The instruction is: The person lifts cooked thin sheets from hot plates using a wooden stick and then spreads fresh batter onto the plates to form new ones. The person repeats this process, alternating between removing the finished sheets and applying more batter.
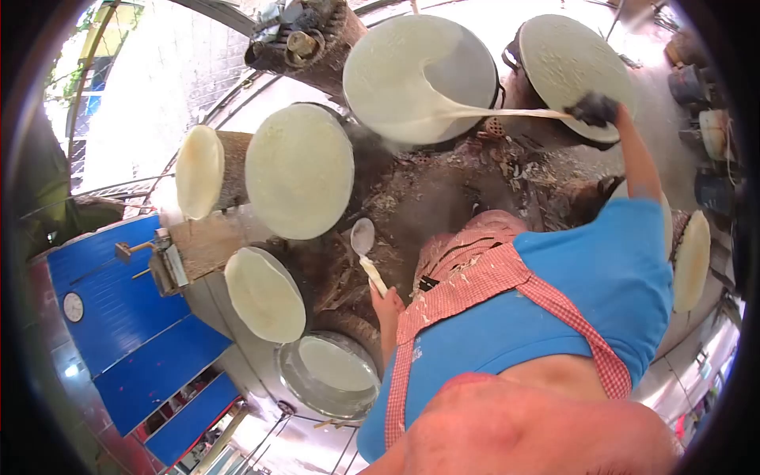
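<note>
My right hand (594, 109), in what looks like a black glove, is raised on the far right. It is closed on one end of a thin, pale sheet of dough (507, 112). That sheet stretches left to a large round griddle (475, 67), where the rest of it still covers part of the surface. My left hand (387, 305), low in the middle, grips the light handle of a ladle (362, 236). The ladle's metal bowl points up and away from me, above the dark ground. Behind my right hand is another round griddle (576, 67) covered with a pale layer.
More round, pale-topped griddles or discs stand around me, at the left (299, 171), lower left (265, 297) and far right (691, 261). A metal basin (286, 380) holds pale liquid. Blue panels (150, 317) are at far left. Dark debris (443, 178) covers the ground between.
</note>
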Action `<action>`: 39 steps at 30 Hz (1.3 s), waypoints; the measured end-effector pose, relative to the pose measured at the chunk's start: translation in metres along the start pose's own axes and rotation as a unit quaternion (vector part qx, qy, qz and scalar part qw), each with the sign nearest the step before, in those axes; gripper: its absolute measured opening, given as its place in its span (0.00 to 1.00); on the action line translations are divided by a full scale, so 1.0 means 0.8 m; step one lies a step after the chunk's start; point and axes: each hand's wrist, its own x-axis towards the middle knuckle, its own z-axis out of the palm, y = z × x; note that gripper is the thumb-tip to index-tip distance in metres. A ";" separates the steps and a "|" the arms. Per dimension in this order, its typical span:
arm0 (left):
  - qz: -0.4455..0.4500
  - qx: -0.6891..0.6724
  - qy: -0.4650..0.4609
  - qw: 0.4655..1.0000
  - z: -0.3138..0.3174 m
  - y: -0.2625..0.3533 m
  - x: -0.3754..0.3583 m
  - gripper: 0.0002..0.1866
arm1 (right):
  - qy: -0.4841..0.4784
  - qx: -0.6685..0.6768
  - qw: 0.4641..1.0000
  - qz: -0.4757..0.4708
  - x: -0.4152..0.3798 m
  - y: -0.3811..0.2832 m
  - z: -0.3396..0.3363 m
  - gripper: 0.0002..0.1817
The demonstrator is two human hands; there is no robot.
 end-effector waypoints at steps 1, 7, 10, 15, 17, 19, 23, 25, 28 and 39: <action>-0.027 -0.027 -0.016 0.999 -0.005 0.009 0.001 0.36 | 0.025 0.017 0.999 0.016 -0.037 0.022 0.046 0.12; -0.048 0.000 -0.085 0.995 -0.070 -0.004 0.017 0.35 | 0.484 0.227 0.807 -0.250 0.003 -0.157 0.358 0.16; -0.037 -0.001 -0.099 0.994 -0.084 -0.003 0.000 0.35 | 0.561 0.227 0.770 -0.202 0.106 -0.327 0.388 0.17; 0.008 -0.024 -0.129 0.991 -0.111 0.003 -0.037 0.33 | 0.498 -0.068 0.864 -0.008 0.062 -0.339 0.369 0.16; 0.005 -0.042 -0.132 0.990 -0.120 -0.003 -0.051 0.33 | 0.518 0.000 0.852 0.079 -0.025 -0.335 0.365 0.14; 0.000 -0.072 -0.135 0.988 -0.130 -0.005 -0.055 0.33 | 0.557 0.031 0.830 0.020 0.009 -0.318 0.375 0.14; -0.013 -0.195 -0.163 0.967 -0.128 -0.011 -0.064 0.23 | 0.593 0.132 0.792 -0.058 0.128 -0.355 0.374 0.15; -0.118 -0.358 -0.210 0.902 -0.127 -0.001 -0.066 0.17 | 0.570 0.112 0.810 -0.078 0.136 -0.358 0.364 0.16; -0.027 -0.341 -0.263 0.902 -0.130 -0.003 -0.072 0.05 | 0.502 0.135 0.851 -0.071 0.081 -0.287 0.340 0.17; -0.090 -0.414 -0.479 0.769 -0.069 0.011 -0.041 0.06 | 0.516 0.035 0.856 -0.004 0.064 -0.257 0.303 0.19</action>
